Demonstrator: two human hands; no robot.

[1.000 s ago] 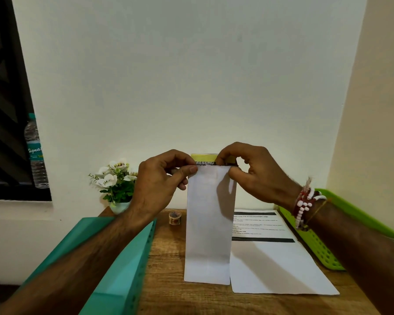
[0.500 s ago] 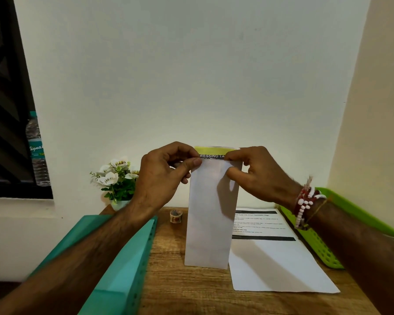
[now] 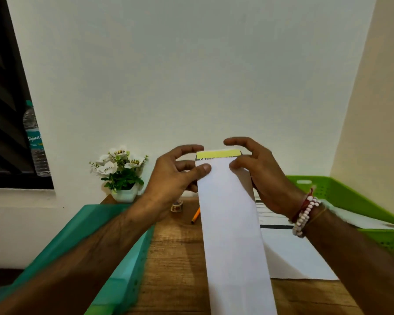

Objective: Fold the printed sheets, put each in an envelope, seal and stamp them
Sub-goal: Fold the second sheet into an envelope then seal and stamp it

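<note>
Both forefingers have lifted off the sheet (image 3: 217, 153), whose yellow end still pokes from the envelope (image 3: 232, 223). The left hand (image 3: 171, 176) and right hand (image 3: 268, 178) pinch the envelope's top corners, thumbs in front, holding it upright over the surface (image 3: 173, 258).

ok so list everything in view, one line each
long white paper: 1, white, yellow and black edge on top, held up at centre
printed sheet: 1, white with black bars, flat on the table, right
pencil: 1, orange, on the table behind the paper
small roll: 1, brownish, left of the pencil
flower pot: 1, white, table's far left corner
teal tray: 1, teal, left
green tray: 1, green, right
water bottle: 1, clear, window sill
table: 1, brown, underneath
bracelets: several, white and red, right wrist
left hand: 1, pinches the paper's top left
right hand: 1, pinches the paper's top right
</note>
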